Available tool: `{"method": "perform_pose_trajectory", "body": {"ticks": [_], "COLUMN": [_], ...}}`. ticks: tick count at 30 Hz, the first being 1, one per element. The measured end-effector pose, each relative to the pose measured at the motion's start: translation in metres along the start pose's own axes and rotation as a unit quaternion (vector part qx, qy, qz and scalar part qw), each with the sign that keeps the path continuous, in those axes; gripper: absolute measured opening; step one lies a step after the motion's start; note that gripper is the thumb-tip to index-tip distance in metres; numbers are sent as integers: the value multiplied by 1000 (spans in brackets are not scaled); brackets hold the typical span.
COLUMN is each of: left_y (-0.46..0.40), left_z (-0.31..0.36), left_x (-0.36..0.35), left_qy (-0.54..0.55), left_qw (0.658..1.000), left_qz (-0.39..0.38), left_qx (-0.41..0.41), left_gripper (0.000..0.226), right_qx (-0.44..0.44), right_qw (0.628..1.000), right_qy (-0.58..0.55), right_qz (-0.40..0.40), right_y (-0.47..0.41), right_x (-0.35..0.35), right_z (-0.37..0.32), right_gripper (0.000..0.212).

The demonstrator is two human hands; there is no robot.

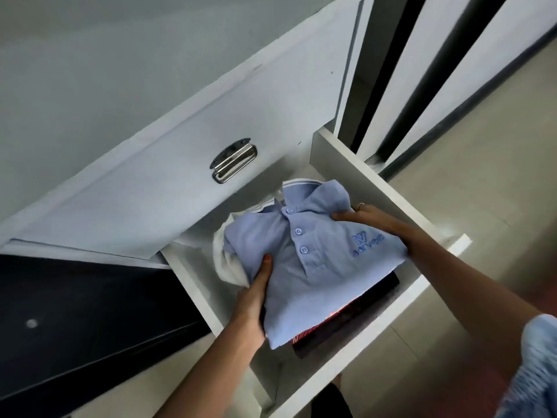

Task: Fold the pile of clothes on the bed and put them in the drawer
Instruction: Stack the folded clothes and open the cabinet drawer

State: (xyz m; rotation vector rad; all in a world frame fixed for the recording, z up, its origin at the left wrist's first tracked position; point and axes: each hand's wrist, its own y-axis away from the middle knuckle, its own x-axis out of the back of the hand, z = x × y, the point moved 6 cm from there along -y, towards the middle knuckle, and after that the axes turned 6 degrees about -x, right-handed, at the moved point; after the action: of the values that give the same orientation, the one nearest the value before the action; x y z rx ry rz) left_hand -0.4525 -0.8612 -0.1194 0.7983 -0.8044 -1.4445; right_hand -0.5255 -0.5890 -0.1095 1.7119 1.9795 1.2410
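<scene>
The left hand (256, 292) grips the near left edge of a folded light blue polo shirt (304, 267), with the thumb lying on top of the cloth and the other fingers under it. The right hand (366, 217) holds the opposite side near the collar, thumb on top, a ring on one finger. Between the two hands the shirt sits on top of a stack: a white garment (224, 260) shows just beside the left hand, and dark clothes (355, 322) with a red pattern stick out under the shirt on the near side. All of this is inside the open white drawer (391, 300).

The step in hand seems to be the putting away. The next move probably asks for lowering the stack flat and then drawing the fingers out from under it without disturbing the folds.

Whether the stack already rests on the drawer bottom cannot be told. The lower fingers are hidden. The bed is not in view. A metal handle (233, 161) is on the closed drawer beyond the hands.
</scene>
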Motion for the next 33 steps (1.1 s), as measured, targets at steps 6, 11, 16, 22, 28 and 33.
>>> {"method": "perform_pose_trajectory", "body": {"ticks": [6,11,16,22,28,33], "left_y": [-35,-32,-15,45,63,62], "left_z": [-20,-17,-9,-18,-72,-67], "left_x": [2,-8,-17,-40,-61,-72], "left_qy": [9,-102,-184,-470,-683,-710], "left_qw": [999,988,972,825,574,523], "left_qz": [46,91,139,140,-79,-76], "left_qx": [18,68,46,-280,-444,-466], "left_gripper": [115,79,68,84,90,110], "right_qx": [-22,-35,7,177,343,358], "right_qw": [992,999,994,923,734,681], "right_qy": [-126,34,81,333,586,639], "right_qz": [-16,-5,79,78,8,20], "right_y": [-34,-46,-24,58,117,109], "right_x": [-16,-44,-41,-71,-78,-77], "right_z": [17,15,13,31,75,78], "right_gripper": [41,75,71,91,86,111]}}
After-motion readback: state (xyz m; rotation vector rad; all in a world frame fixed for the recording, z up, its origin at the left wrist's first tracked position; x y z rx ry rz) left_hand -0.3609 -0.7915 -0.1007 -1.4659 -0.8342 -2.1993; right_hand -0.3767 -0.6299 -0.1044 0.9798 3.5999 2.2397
